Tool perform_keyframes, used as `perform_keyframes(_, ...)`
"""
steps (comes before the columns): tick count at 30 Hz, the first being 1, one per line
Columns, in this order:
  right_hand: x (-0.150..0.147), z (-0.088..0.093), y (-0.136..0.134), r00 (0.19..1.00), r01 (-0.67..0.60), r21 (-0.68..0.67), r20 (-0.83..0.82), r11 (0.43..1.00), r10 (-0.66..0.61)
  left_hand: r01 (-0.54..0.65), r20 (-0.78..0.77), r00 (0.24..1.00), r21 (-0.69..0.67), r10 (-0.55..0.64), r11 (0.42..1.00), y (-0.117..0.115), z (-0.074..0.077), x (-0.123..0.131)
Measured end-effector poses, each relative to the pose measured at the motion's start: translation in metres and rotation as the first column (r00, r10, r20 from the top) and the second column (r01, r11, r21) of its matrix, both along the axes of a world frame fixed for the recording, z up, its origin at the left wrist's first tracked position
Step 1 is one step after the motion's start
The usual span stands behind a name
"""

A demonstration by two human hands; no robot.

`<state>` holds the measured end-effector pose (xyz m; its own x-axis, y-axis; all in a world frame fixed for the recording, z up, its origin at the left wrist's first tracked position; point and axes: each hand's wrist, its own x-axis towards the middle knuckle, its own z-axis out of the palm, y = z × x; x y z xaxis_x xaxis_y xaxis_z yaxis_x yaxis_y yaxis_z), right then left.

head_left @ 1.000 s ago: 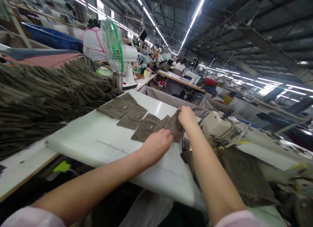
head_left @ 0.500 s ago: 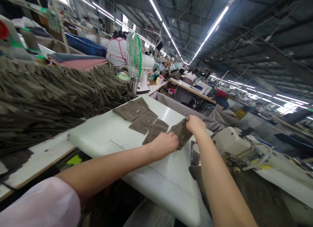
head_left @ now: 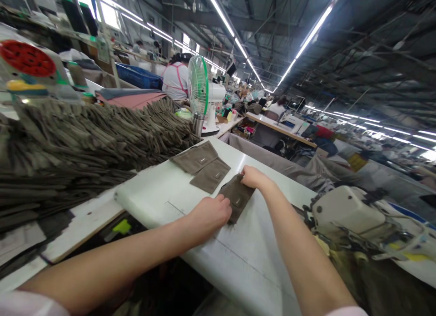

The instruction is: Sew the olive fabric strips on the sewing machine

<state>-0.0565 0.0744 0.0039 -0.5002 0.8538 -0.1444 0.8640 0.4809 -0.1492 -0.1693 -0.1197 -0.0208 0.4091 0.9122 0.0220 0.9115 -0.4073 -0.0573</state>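
- The fabric pieces [head_left: 238, 195], fanned out a second ago, are now gathered into one stack on the desk [head_left: 245, 261].
- The stack is gripped at its near end by the left hand [head_left: 209, 214] and at its far end by the right hand [head_left: 252, 176].

Bare left hand [head_left: 210, 214], bare right hand [head_left: 255, 177], bare forearms, pale pink sleeves [head_left: 32, 304] at the upper arms.

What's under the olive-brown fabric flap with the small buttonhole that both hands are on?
The olive-brown fabric flap lies on the white worktable. The left hand covers its near corner, the right hand its far one. Whether more flaps are stacked beneath is hidden.
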Motion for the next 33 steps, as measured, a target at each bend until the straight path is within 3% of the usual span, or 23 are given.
perform_keyframes(3,-0.006,0.025,0.014,0.998,-0.027,0.031,-0.059,0.999,0.029,-0.015,0.021,1.0,0.092,0.014,0.996,0.0,0.019,-0.014)
perform_keyframes(6,-0.032,0.027,0.023,0.987,-0.063,0.062,-0.146,0.996,0.071,-0.167,0.041,0.986,0.17,0.163,0.971,0.005,0.028,-0.038)
perform_keyframes(9,-0.062,0.004,0.022,0.98,-0.064,0.045,-0.187,0.997,0.072,-0.239,0.01,0.971,0.091,0.239,0.967,0.016,0.016,-0.062)
perform_keyframes(12,-0.077,-0.018,0.019,0.982,-0.036,-0.002,-0.185,0.999,0.035,-0.186,-0.012,0.982,0.061,0.187,0.981,0.028,-0.006,-0.078)
perform_keyframes(14,-0.077,-0.02,0.02,0.986,-0.025,-0.05,-0.168,0.998,0.016,-0.151,0.001,0.988,0.116,0.152,0.982,0.032,-0.015,-0.083)
perform_keyframes(17,-0.068,-0.004,0.026,0.99,-0.027,-0.1,-0.139,0.995,0.013,-0.121,0.013,0.993,0.139,0.121,0.983,0.031,-0.01,-0.084)
perform_keyframes(20,-0.067,0.021,0.03,0.986,-0.057,-0.07,-0.164,0.996,0.045,-0.133,-0.005,0.991,0.144,0.135,0.981,0.025,0.011,-0.087)
perform_keyframes(25,-0.099,0.042,0.023,0.945,-0.087,0.106,-0.307,0.991,0.115,-0.311,-0.035,0.944,0.234,0.327,0.921,0.021,0.042,-0.117)
perform_keyframes(29,-0.117,0.044,0.006,0.919,-0.075,0.181,-0.369,0.981,0.139,-0.382,-0.084,0.912,0.179,0.4,0.907,0.019,0.039,-0.134)
perform_keyframes(33,-0.097,0.048,-0.034,0.904,-0.139,0.205,-0.373,0.969,0.209,-0.373,-0.002,0.919,0.313,0.394,0.873,0.027,0.02,-0.125)
